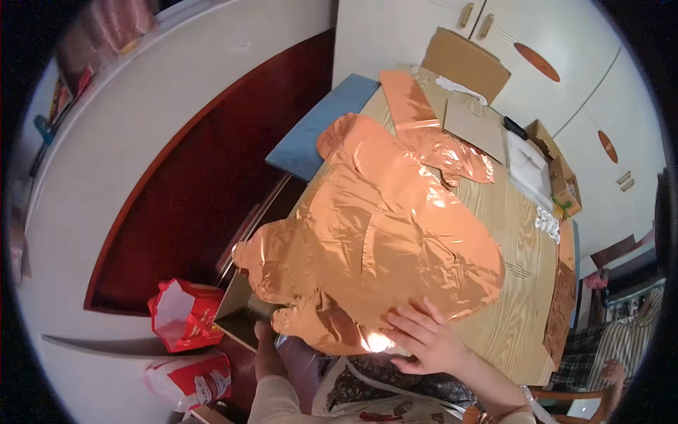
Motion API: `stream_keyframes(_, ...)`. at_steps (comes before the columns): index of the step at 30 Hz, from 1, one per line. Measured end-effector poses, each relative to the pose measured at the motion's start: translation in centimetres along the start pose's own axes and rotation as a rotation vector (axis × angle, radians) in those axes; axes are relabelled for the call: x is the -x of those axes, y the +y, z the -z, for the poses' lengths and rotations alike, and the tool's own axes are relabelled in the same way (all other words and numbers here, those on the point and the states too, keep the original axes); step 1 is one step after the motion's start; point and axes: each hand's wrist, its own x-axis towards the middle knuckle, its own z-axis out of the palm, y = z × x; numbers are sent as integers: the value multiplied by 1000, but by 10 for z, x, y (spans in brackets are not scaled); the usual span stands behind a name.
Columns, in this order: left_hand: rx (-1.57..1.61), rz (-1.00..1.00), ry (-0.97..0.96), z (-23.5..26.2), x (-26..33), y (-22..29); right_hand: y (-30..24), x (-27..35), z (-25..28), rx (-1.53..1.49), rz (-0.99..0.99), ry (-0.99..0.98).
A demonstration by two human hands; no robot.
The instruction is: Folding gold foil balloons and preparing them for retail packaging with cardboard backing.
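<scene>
A large, flat, copper-coloured foil balloon (pixel 395 233) with rounded lobes lies wrinkled over the wooden table (pixel 519 247). My right hand (pixel 424 338) rests on its near edge, palm down, fingers spread out over the foil. To the left, my left hand (pixel 264 333) reaches down beside the balloon's lower lobe, at the rim of an open drawer (pixel 240 307). Its fingers are hidden, so what they touch does not show. Further back lies more copper foil (pixel 417 113), a folded strip that bends toward the right.
Cardboard pieces (pixel 466 63), a white tray (pixel 530 166), a small box (pixel 565 187) and white rolled bits (pixel 547 222) line the table's far right. A blue board (pixel 325 127) juts out left. Red bags (pixel 187 314) stand at lower left. Another person's hand (pixel 613 374) shows at right.
</scene>
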Motion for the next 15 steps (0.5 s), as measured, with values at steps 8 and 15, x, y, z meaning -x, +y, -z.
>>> stream_keyframes(8, -50, -38, -131, -36, 15, 64, 1, -4, 5, -44, -39, -13)
stream_keyframes(15, 11, -109, -189, -39, 68, 111, 1, -3, 7, -69, -27, 24)
